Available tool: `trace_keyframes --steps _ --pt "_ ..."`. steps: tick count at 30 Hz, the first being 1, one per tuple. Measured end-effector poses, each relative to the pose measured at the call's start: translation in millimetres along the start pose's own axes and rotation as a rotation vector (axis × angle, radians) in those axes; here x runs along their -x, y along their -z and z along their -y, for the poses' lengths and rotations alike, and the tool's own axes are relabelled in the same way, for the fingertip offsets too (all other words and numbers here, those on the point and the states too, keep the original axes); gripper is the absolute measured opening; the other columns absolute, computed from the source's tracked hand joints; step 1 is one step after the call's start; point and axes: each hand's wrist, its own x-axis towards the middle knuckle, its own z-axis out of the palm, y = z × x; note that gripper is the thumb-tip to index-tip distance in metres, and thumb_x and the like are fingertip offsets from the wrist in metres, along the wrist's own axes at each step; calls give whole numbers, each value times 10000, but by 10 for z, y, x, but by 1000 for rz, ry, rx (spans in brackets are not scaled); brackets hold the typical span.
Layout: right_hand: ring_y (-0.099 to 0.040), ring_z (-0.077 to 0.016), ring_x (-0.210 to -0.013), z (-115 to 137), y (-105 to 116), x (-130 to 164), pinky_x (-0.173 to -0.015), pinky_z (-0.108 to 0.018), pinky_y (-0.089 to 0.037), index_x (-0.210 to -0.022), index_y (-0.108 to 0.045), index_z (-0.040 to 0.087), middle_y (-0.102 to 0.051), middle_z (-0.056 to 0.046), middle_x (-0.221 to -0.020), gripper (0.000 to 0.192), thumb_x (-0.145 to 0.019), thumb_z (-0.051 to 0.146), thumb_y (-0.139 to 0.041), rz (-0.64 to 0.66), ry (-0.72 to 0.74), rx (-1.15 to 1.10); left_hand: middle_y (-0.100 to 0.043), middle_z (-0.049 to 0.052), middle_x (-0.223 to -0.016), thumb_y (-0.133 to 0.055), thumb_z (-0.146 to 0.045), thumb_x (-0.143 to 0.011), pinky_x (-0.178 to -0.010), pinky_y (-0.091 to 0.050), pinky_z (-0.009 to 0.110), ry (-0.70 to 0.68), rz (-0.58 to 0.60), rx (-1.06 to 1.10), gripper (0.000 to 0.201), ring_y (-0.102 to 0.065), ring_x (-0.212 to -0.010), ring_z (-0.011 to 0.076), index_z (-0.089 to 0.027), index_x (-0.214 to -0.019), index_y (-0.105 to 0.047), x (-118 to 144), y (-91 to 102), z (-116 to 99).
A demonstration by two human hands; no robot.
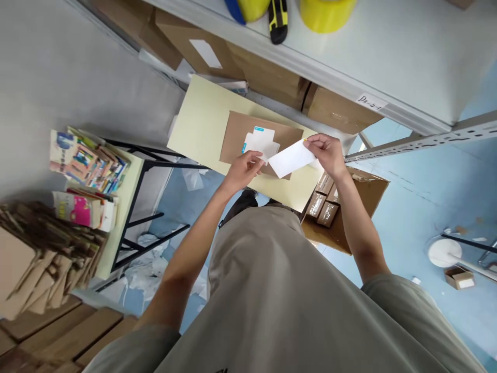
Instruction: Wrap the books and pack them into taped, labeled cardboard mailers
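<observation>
A: Starting at the far left, what lies away from the grip?

B: A stack of flattened cardboard (34,259), then a side counter (116,228) carrying colourful books (89,166).

A: And the left hand?

B: The left hand (243,168) has its grip closed on a small white folded carton (261,142) with a blue edge, pinched at the carton's lower corner. Just under that grip lies a brown cardboard sheet (236,137) on the pale yellow counter (198,124).

A: What is right of that grip?

B: A white paper slip (291,158), held slanted, its low end almost meeting the carton. The right hand (328,153) has its grip closed on the slip's upper right end, between thumb and fingers.

A: So both things are off the counter?

B: Yes, both are held in the air above the brown sheet, between the 2 hands.

A: Beyond the right grip?

B: Below it, an open brown box (365,197) with wrapped packs (322,202) inside, on the blue floor (427,207). Above it, a grey shelf (388,62) with 2 yellow tape rolls (326,13) and a yellow-black knife (278,20).
</observation>
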Motion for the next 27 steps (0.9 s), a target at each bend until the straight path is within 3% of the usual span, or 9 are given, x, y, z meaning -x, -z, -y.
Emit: trace_keyframes --steps 6,10,13,22,27 --pt "-792 -222 -866 198 -295 -72 -727 -326 -631 -1048 -816 208 -827 -36 -921 608 -913 797 -886 66 8 56 -860 101 -1118 -800 -548 -1038 -917 -688 410 -28 55 15 396 -800 -940 233 -172 -1153 -843 147 318 59" --pt "-791 -214 -862 352 -480 -96 -724 -320 -624 -1039 -819 208 -825 -28 -915 560 -934 755 -882 62 5 92 -858 93 -1151 -808 -524 -1002 -820 -654 362 -37 51 9 421 -745 -847 191 -183 -1248 -832 175 543 105" --pt "-788 -215 -858 502 -660 -109 -724 -325 -631 -1030 -824 223 -834 -29 -919 482 -934 690 -899 44 -6 104 -868 107 -1186 -796 -556 -989 -790 -622 346 -57 116 -12 429 -716 -817 183 -197 -1218 -854 146 755 147" --pt "-796 -230 -868 905 -1522 -255 -731 -336 -653 -1001 -807 223 -850 -52 -923 465 -902 662 -923 -59 -68 137 -863 100 -965 -791 -652 -960 -691 -567 315 -148 298 -6 460 -754 -818 221 -203 -1020 -871 1 1681 320" --pt "-823 -269 -1024 1009 -1980 -372 -890 -409 -704 -1070 -821 227 -865 -85 -1058 376 -979 588 -879 -162 -31 305 -839 80 -893 -795 -602 -963 -750 -589 322 -231 337 12 398 -763 -812 216 -208 -952 -849 -77 2179 373"
